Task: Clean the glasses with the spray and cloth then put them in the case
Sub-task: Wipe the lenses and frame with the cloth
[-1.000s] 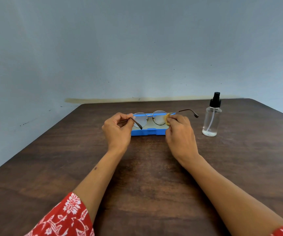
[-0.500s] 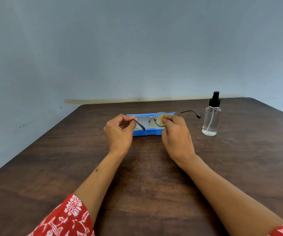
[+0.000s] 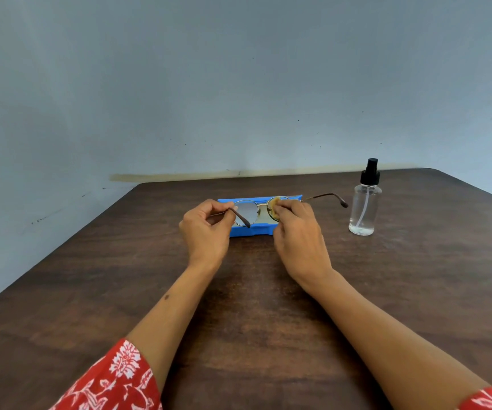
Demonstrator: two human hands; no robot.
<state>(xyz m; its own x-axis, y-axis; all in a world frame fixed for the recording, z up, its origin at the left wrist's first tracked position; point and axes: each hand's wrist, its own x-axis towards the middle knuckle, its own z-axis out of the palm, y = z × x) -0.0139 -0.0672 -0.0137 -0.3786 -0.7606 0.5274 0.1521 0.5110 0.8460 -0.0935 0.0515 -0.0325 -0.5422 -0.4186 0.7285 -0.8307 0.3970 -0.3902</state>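
Glasses: the glasses (image 3: 246, 213) are held up between both hands, just over the open blue case (image 3: 252, 230) that lies on the tabletop (image 3: 253, 306) right beyond the knuckles.
Left hand: the left hand (image 3: 206, 229) pinches the near temple between thumb and fingers, its dark tip sticking out towards the right hand.
Right hand: the right hand (image 3: 298, 232) pinches a small yellowish cloth (image 3: 273, 209) round the lens on its side, fingers curled over it.
Spray: the spray bottle (image 3: 364, 202) stands upright, well off to the outer side of the right hand, touched by neither.
Axis: the frame's long axis runs hand to hand, lenses facing away from the person; the free temple reaches out past the right hand towards the bottle.
Risk, frame: rubbing hard while only one thin temple is held could twist the hinge or bend the wire, I judge.
Risk, bottle: a wide wiping stroke could swing the free temple tip into the bottle and tip it.
Risk, lens: bare fingertips slipping off the small cloth would smear the glass again.
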